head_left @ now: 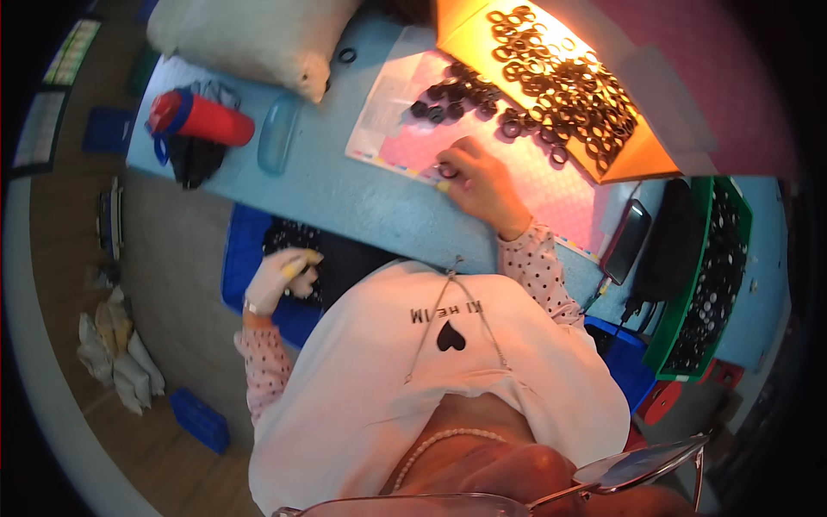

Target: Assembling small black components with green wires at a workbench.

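Note:
My right hand (485,188) is above the near edge of the pink sheet (431,146) on the table, its fingers closed in a pinch on a small dark ring (447,171). A patch of yellow covers one fingertip. My left hand (280,274), in a whitish glove with yellow at the fingertips, is low at the left, over a blue crate (237,267) of small black parts (289,234). Its fingers are curled in, and what they hold, if anything, is hidden. Beyond my right hand lie loose black rings (512,128) and a cluster of black parts (457,90).
An orange-lit open box (659,164) of dark rings stands far right. A red bottle (215,119), a clear blue case (277,133) and a pale sack (250,39) occupy the left. At right are a phone (626,241), a black pouch (668,237) and a green crate (689,345).

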Available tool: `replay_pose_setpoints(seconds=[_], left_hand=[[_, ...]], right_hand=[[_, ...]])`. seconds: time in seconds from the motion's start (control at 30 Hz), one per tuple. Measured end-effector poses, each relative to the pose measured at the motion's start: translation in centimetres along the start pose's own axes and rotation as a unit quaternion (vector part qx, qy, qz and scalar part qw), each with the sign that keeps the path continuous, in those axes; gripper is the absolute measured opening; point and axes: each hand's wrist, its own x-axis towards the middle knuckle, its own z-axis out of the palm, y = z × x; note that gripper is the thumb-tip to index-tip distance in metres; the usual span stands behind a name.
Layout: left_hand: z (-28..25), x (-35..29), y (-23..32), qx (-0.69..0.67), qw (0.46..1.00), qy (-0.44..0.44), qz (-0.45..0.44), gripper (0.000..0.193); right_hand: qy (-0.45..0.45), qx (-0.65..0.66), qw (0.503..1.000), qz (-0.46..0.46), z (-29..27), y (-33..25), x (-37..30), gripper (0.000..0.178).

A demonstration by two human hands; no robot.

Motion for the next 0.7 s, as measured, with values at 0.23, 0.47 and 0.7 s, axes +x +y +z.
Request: replay_pose_setpoints(seconds=[0.23, 0.47, 0.7], left_hand=[[-6.4, 0.0, -15.7, 0.201, 0.883, 0.342, -0.251, 0.04], [-1.3, 1.8, 2.0, 0.09, 0.994, 0.055, 0.011, 0.032], [8.1, 12.1, 15.5, 0.301, 0.889, 0.098, 0.333, 0.026]], right_hand=[[0.06, -0.056, 0.996, -0.047, 0.4, 0.4, 0.6, 0.016], [0.138, 0.008, 0.99, 0.017, -1.1, 2.0, 0.7, 0.021], [0.229, -0.091, 0.968, 0.036, -3.2, 3.1, 0.9, 0.027]])
